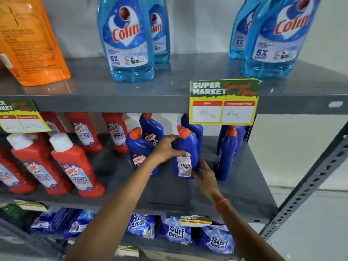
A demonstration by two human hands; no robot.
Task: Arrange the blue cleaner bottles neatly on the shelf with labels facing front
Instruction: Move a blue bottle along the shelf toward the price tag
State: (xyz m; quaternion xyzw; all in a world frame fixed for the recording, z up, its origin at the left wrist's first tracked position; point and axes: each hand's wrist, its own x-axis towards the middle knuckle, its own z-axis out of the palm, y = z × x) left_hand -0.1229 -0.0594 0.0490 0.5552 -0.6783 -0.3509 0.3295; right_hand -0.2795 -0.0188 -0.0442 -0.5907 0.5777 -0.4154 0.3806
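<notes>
Middle shelf [235, 185]: held bottle [185, 147] stood upright at mid-shelf, long axis vertical, cap up, back label with barcode toward the camera, so front label faced the rear. Left hand [167, 147] was wrapped round its upper body from the left, thumb across the front. Right hand [204, 174] touched the base at lower right; fingers blurred, grip not certain. Both hands equally near. Judgement: next move is a half-turn about the vertical axis. Neighbour bottle [139, 149] just left, label forward; side-on bottle [227, 153] to the right
</notes>
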